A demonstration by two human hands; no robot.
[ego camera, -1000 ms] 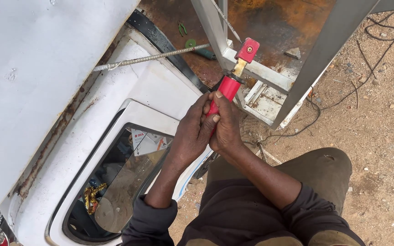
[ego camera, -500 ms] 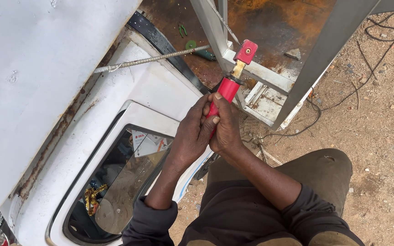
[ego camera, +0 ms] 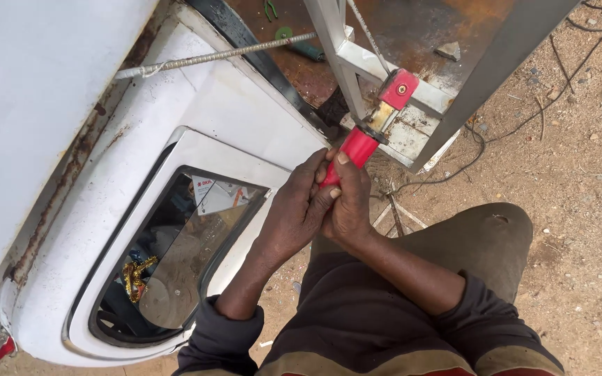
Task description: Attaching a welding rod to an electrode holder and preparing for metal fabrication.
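I'm seeing just one labelled item: a white paper sticker (ego camera: pixel 212 195) with a small red mark and dark print, sitting behind the vehicle's rear window glass (ego camera: pixel 175 271), near its far upper corner, left of centre in the scene. It's roughly rectangular and lying tilted, with dust and reflections dimming it. No packages, signs or screens are showing anywhere else.

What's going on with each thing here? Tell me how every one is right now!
Red strut: gripped by both hands, top end fixed to the frame.
Left hand: closed on the strut.
Right hand: closed on the strut.
Frame: rusty in places.
Window: shut.
Rod: lying across the white body.
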